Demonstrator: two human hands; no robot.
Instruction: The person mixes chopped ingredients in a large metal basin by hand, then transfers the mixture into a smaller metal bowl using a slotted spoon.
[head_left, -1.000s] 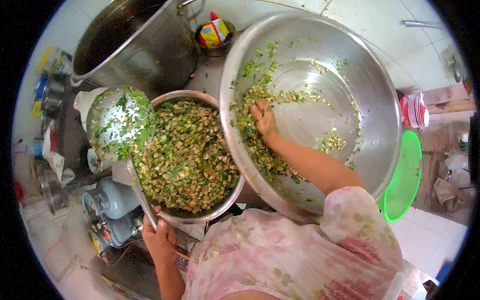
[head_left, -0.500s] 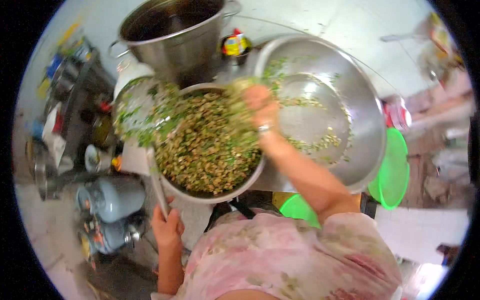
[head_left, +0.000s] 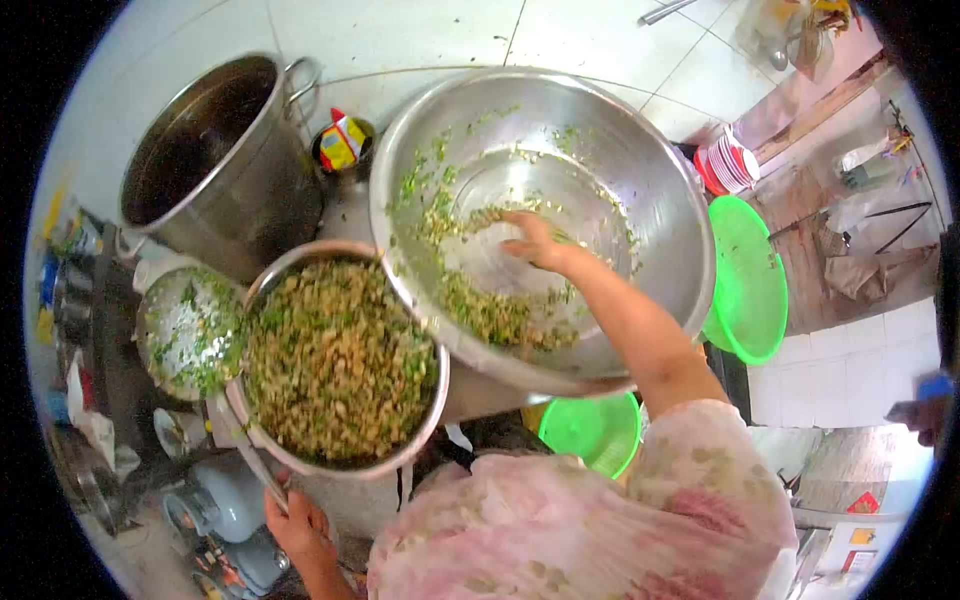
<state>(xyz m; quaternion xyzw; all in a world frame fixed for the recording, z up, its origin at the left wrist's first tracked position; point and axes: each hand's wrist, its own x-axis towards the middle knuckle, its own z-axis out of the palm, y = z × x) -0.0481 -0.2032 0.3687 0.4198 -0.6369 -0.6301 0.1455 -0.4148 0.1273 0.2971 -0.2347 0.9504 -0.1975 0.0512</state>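
Observation:
My left hand [head_left: 297, 522] is closed round the handle of a round metal skimmer [head_left: 193, 333], whose flat head is speckled with green bits. Beside it stands a metal pot [head_left: 441, 385] heaped with a chopped green and brown mixture [head_left: 340, 360]. To the right is a wide metal basin [head_left: 660, 215]. My right hand [head_left: 532, 240] is inside the basin, fingers spread and holding nothing, over its bottom. More chopped mixture [head_left: 490, 315] lies along the basin's near left side, with scattered bits on the wall.
A tall metal stockpot [head_left: 245, 185] stands at the back left, near a small bowl with a yellow and red packet [head_left: 342, 145]. Green plastic baskets [head_left: 750, 285] are right of and below the basin. Grey gas cylinders [head_left: 222, 500] stand at the lower left.
My right hand went from the basin to over the pot, and is now back in the basin with fingers spread. Less mixture lies in the basin. The view has shifted.

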